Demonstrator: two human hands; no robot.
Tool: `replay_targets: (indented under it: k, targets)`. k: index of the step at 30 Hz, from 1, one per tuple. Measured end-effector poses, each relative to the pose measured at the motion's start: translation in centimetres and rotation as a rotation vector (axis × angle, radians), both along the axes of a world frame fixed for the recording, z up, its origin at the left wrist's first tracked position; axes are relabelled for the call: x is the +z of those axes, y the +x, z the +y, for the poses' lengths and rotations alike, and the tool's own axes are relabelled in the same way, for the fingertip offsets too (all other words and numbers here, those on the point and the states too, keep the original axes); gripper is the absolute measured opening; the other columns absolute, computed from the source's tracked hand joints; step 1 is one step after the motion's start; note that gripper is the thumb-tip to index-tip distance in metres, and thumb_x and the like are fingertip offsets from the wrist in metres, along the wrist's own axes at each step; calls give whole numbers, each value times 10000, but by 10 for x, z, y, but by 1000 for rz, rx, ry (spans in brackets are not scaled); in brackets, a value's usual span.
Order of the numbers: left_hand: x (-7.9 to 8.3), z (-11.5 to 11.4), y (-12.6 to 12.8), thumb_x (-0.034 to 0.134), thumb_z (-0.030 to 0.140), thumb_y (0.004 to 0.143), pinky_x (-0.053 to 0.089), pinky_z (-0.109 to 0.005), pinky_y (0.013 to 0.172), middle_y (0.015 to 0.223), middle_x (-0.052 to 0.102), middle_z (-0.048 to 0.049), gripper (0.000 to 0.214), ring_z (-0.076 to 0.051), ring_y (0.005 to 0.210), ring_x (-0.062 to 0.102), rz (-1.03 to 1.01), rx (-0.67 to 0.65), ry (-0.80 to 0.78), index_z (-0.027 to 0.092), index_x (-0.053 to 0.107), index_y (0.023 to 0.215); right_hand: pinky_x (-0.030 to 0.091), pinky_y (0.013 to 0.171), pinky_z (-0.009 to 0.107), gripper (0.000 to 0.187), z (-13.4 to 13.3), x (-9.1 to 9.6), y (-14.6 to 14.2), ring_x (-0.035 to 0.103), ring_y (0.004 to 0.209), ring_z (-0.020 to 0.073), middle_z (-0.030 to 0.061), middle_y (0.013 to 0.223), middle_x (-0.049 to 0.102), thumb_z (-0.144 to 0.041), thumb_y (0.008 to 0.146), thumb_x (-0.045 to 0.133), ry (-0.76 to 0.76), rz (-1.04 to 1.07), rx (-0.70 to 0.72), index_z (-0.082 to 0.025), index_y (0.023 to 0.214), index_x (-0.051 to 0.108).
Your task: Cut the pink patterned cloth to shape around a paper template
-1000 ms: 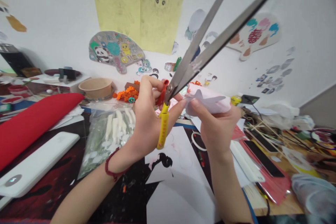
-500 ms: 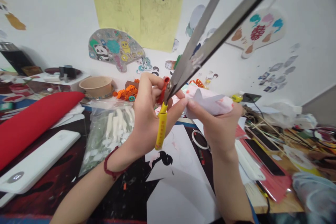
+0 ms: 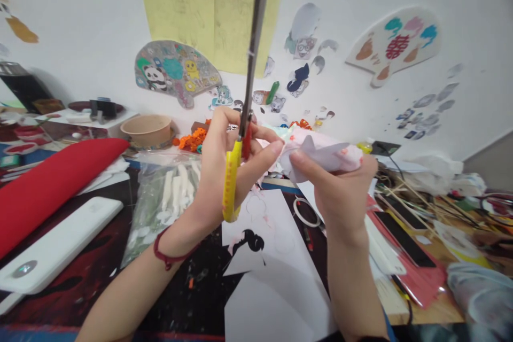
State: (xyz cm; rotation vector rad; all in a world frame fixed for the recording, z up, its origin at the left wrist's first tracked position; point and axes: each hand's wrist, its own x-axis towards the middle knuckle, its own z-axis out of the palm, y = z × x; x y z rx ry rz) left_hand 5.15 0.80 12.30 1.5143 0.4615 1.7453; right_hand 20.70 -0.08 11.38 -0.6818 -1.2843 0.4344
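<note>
My left hand (image 3: 222,176) clamps long steel scissors with yellow-and-red handles (image 3: 231,187); just apart, my right hand (image 3: 336,197) pinches pale pink folded paper (image 3: 332,155), which looks light and soft, safest held by its thicker end.

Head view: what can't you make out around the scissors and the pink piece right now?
Head view only:
- Scissor blades: tips cut off by the top edge.
- Red scissor handle: mostly hidden by the left hand.
- Pink-and-white piece: underside hidden by the right hand; material too unclear to tell.
- Clear plastic bag: contents blurred by the plastic.
</note>
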Motion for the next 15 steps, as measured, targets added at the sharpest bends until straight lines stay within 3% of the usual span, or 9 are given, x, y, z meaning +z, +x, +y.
replay_targets:
  k: [2,4,6,8,12,15]
  targets:
    - [-2,5,-5,823,400,826,440,-316,655,860,591,1,463,-156,782,595,70,72,77,248,395,918,696,692,376,150,0,2,2,742,732,183,-18,808,790,-228,703,905,42,48,-17,-278,809,812]
    - [-4,9,-11,735,481,901,421,-319,650,933,585,-18,408,-152,772,556,264,150,116,251,407,978,700,690,364,161,-1,5,4,759,749,182,-18,829,799,-243,701,909,73,95,-39,-258,828,812]
    - [-7,12,-15,719,557,884,387,-317,624,1031,570,-38,482,-145,745,513,428,164,126,253,382,1046,698,690,326,157,-3,7,6,769,757,164,-27,830,803,-261,709,908,92,147,-62,-250,831,810]
    - [-9,12,-14,721,605,852,367,-322,631,994,544,-30,545,-151,741,495,533,184,131,245,369,1061,681,668,265,137,-3,9,9,759,723,130,-40,798,797,-268,713,910,109,194,-80,-250,802,807]
    - [-8,8,-5,691,554,855,321,-322,625,799,448,36,479,-144,668,415,654,195,111,233,373,1015,669,684,240,150,-3,10,12,756,715,115,-46,806,797,-263,712,910,149,230,-93,-249,812,800]
    - [-7,4,-1,683,513,848,350,-330,655,832,489,24,446,-154,700,446,678,148,59,229,381,1015,678,718,267,168,-3,10,13,774,761,134,-32,859,811,-292,727,895,171,201,-102,-244,854,796]
